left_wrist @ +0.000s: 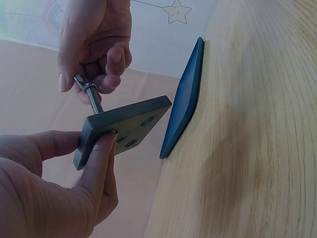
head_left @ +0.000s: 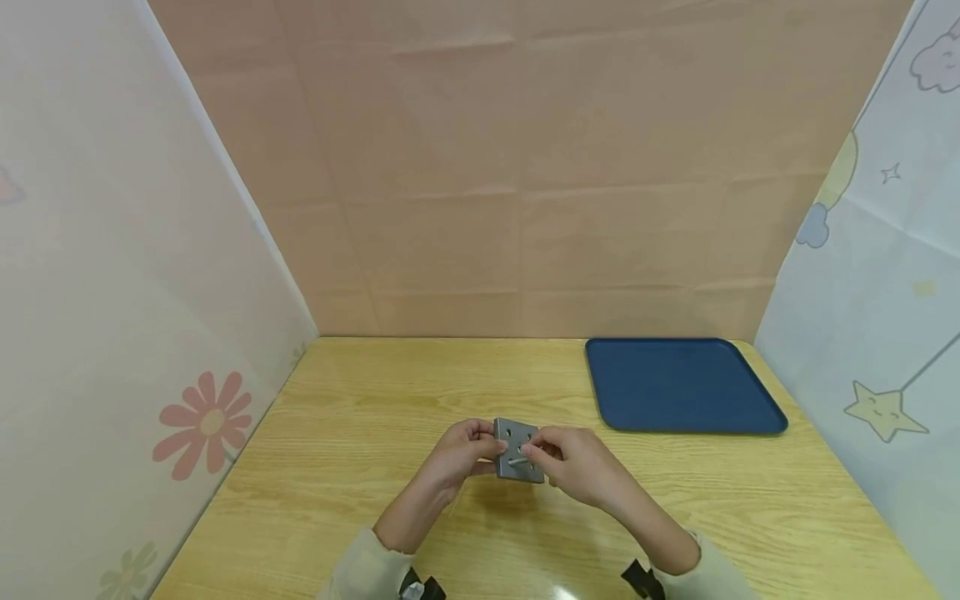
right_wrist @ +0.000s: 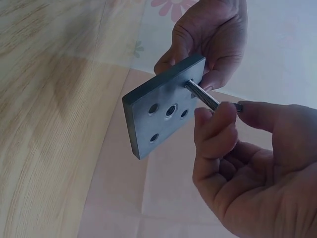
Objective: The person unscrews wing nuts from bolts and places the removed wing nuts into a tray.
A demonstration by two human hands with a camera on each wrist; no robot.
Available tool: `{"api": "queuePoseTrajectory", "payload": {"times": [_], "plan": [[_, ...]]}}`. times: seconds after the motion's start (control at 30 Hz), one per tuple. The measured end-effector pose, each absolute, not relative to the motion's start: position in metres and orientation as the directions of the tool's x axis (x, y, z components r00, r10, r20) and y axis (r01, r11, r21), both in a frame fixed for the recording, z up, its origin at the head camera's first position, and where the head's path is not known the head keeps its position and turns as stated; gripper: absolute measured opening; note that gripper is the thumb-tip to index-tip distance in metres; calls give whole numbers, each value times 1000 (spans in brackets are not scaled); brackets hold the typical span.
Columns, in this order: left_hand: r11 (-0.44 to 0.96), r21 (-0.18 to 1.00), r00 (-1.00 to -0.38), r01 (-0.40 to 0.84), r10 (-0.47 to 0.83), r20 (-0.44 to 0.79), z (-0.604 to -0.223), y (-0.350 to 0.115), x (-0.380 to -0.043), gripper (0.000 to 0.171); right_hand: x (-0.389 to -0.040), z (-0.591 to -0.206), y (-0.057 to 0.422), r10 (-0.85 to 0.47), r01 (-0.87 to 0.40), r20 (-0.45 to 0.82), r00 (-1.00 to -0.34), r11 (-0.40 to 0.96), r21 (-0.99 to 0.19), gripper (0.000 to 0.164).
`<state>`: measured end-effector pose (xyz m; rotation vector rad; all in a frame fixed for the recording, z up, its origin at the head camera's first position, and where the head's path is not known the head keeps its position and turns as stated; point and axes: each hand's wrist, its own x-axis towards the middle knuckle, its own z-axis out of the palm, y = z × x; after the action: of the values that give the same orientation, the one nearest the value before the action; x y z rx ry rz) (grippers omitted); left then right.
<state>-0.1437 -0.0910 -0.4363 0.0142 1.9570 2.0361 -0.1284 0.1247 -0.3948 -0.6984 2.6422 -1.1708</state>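
My left hand [head_left: 453, 458] grips a grey metal plate [head_left: 517, 475] by its left side, above the table and tilted. Several round holes pass through the plate [right_wrist: 138, 119], one of them in the middle. A threaded bolt [right_wrist: 203, 94] stands in a hole near one corner, most of its shank outside the plate. My right hand [head_left: 577, 467] pinches the bolt's outer end between thumb and forefinger. The left wrist view shows a flat, wing-like head on the bolt [left_wrist: 94, 99]. Left thumb and fingers press opposite faces of the plate near that corner.
A blue tray [head_left: 682, 387] lies at the back right of the wooden table [head_left: 360, 417]. Behind the table hangs a tan backdrop [head_left: 480, 208]. Patterned white panels stand at the left [head_left: 112, 250] and the right [head_left: 862, 292].
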Motion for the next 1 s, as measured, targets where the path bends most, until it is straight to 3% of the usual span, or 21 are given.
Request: {"api": "queuePoseTrajectory", "payload": {"times": [0.3,0.73,1.0], "plan": [[-18,975,-949,-223,235,-212,-437,-92,-144,34,-127,-395,123,-507,-351,22,-861,565,-747,8],[-42,976,-949,-212,246,-196,-437,-94,-145,33,-125,-392,120,-492,-400,80,-867,589,-702,9],[-36,976,-950,-213,242,-198,-436,-95,-144,34,-126,-392,121,-486,-409,105,-868,577,-707,18]]}}
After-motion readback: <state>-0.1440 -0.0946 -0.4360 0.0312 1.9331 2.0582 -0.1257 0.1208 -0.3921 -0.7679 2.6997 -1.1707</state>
